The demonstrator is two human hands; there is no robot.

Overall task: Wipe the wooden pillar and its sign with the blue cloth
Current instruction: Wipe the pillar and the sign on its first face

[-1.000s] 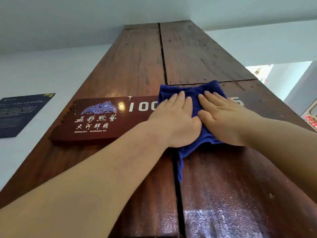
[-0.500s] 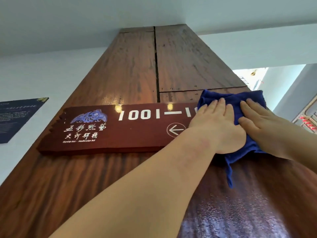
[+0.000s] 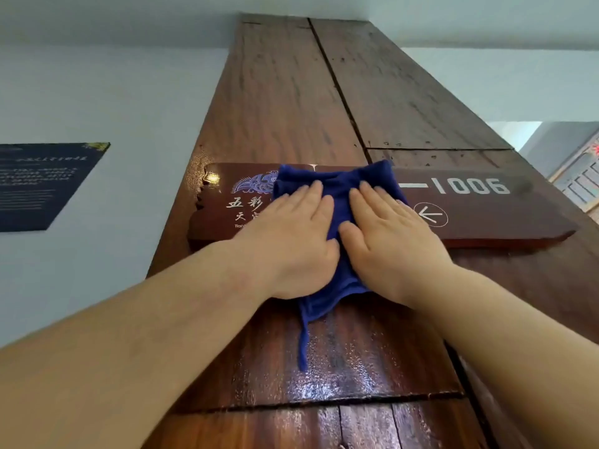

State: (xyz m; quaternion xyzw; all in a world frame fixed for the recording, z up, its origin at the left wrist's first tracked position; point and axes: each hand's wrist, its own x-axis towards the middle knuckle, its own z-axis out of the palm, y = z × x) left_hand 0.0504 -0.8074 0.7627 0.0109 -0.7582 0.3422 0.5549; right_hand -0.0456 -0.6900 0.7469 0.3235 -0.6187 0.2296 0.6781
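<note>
A tall dark wooden pillar [image 3: 291, 102] rises to the ceiling. Across it hangs a reddish-brown sign [image 3: 486, 215] with white characters, "1006" and a left arrow. The blue cloth [image 3: 337, 186] lies spread over the sign's left-middle part, one corner dangling below onto the pillar. My left hand [image 3: 288, 244] and my right hand [image 3: 392, 241] press flat on the cloth side by side, fingers straight and pointing up. The cloth and hands hide the sign's middle numbers and part of its blue emblem.
A dark blue notice plaque [image 3: 42, 186] hangs on the pale wall to the left. At the far right edge a lattice panel [image 3: 580, 176] shows. The pillar below the sign looks wet and glossy [image 3: 350, 371].
Both hands have slid the cloth leftwards along the sign, from its right end to its left-middle. The "1006" and the arrow are now uncovered, and the left-hand lettering is partly covered.
</note>
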